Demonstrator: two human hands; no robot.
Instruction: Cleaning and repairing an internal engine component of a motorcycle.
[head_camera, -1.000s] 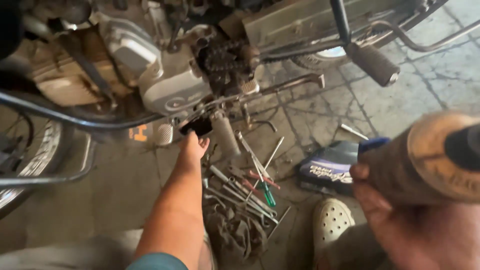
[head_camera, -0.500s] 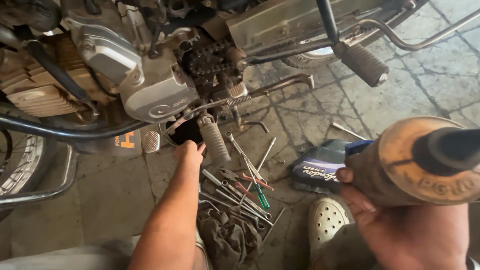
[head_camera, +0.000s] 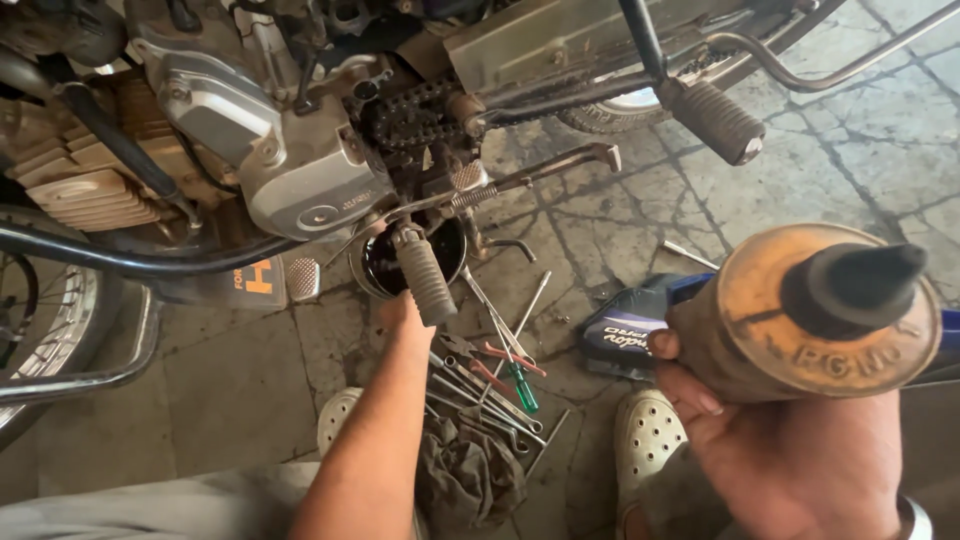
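Shifted since half a second ago: left hand (head_camera: 400, 310) reaching farther under engine, now at rim of round drain pan (head_camera: 385, 265) holding dark oil, behind footpeg (head_camera: 425, 280); grip hidden, cannot tell. Right hand (head_camera: 790, 460) wrapping closed around rusty oil can (head_camera: 810, 315), spout pointing 1 o'clock. Pan lying at 10 o'clock from can, left hand nearer. Tools (head_camera: 495, 380) lying scattered on stone floor (head_camera: 230, 380) beneath motorcycle.

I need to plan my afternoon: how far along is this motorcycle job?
Done: dark oil sits in the round container under the engine. In hand: the left hand reaches to that container; the right hand holds a rusty spouted can. Left: tools lie scattered on the floor.
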